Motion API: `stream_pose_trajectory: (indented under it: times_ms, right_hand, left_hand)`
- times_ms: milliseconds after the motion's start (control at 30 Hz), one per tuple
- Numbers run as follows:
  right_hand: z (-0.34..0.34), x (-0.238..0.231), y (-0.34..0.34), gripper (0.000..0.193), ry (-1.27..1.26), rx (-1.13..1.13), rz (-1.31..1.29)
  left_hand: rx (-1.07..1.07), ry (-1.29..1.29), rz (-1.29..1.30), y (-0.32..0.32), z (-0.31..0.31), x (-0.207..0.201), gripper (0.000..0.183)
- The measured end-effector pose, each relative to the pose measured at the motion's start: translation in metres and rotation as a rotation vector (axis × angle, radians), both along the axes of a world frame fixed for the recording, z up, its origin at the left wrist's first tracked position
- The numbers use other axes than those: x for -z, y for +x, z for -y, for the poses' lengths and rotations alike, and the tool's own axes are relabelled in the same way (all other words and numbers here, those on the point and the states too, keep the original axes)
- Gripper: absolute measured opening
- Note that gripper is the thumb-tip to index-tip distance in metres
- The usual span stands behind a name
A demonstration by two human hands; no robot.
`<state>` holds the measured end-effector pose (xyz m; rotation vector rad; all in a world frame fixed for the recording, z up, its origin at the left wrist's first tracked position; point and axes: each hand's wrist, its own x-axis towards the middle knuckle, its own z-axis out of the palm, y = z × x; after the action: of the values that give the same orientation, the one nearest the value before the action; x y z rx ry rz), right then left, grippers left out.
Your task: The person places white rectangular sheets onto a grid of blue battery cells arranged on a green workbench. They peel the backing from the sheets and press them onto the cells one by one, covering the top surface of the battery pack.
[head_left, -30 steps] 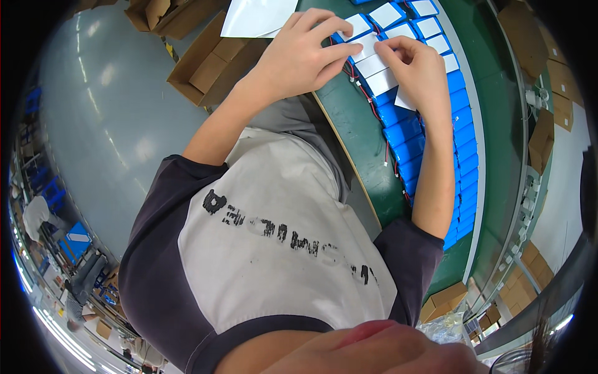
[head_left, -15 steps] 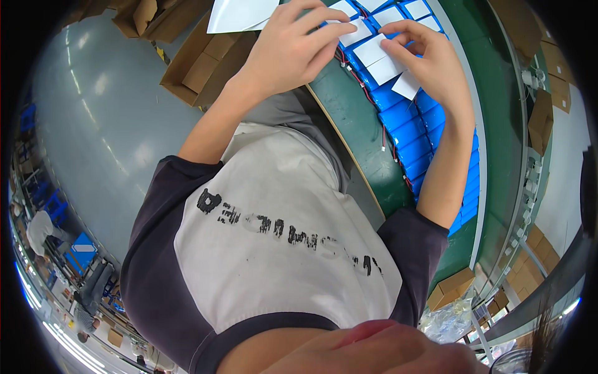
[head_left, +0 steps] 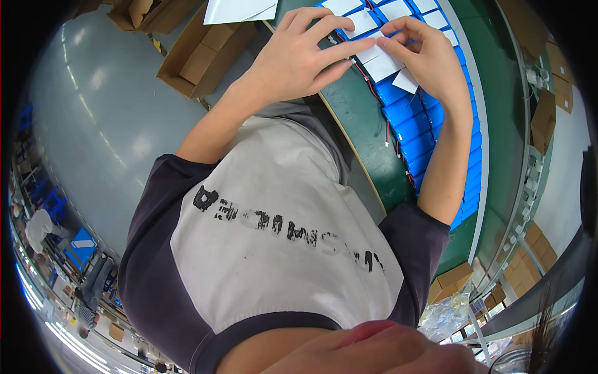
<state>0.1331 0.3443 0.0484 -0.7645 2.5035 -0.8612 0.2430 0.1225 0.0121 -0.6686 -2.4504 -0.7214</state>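
The left hand (head_left: 299, 56), half a second ago over the neighbouring label, now brings its forefinger to the right thumb, at the white label (head_left: 379, 67) upon the blue packs (head_left: 402, 116). So both hands work at one place, in the row nearest the green desk's (head_left: 356, 107) near edge. Left fingers are spread; the right hand (head_left: 438, 67) is curled, but whether it pinches the label, I cannot tell.

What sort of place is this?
Probably a factory or workshop: rows of blue packs with thin wires lie on a long green worktable, and an open cardboard box is on the other side of the person.
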Motion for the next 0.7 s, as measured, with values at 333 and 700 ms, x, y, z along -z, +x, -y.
stream_pose_trajectory:
  times_ms: [333,700]
  right_hand:
    - [-0.009,0.001,-0.010,0.023,-0.148,0.007,0.193]
    - [-0.008,-0.007,-0.008,0.018,-0.081,0.000,0.235]
  left_hand:
    - [-0.015,0.081,-0.012,-0.003,0.002,0.021,0.050]
    - [-0.021,-0.029,0.001,0.002,0.006,0.024,0.043]
